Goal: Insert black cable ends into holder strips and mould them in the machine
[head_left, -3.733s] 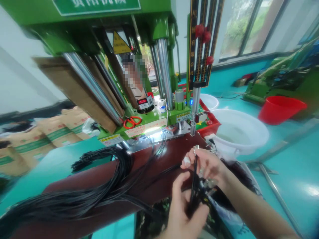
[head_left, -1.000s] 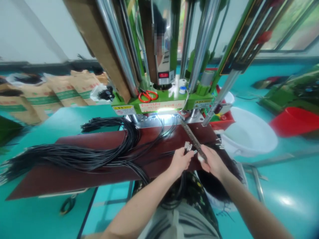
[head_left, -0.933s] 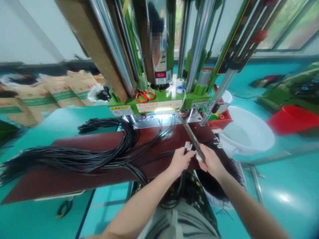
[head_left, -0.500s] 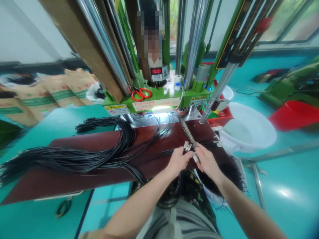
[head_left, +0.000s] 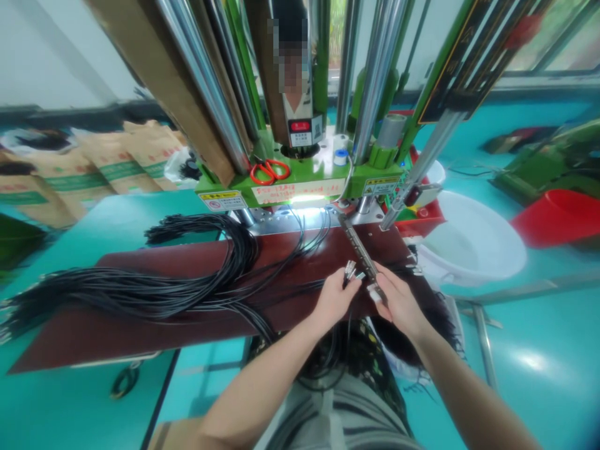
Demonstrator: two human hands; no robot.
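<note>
Several small metal-ended cable connectors stick up from the closed fingers of my left hand. Black cables hang below that hand toward my lap. My right hand is closed around the near end of a slim slotted metal bar, whose far end reaches the lit base of the green press. By the right fingertips is a small pale connector piece, partly covered. The two hands are close together above the brown board, a narrow gap between them.
A thick bundle of black cables lies across the board's left side. Red-handled scissors rest on the green press. A white tub and a red basin stand right; paper sacks stand left. Someone's blurred-out figure is behind the press.
My hands have moved slightly apart, the left one off the pale piece by the right fingers. The whole view has shifted a little.
</note>
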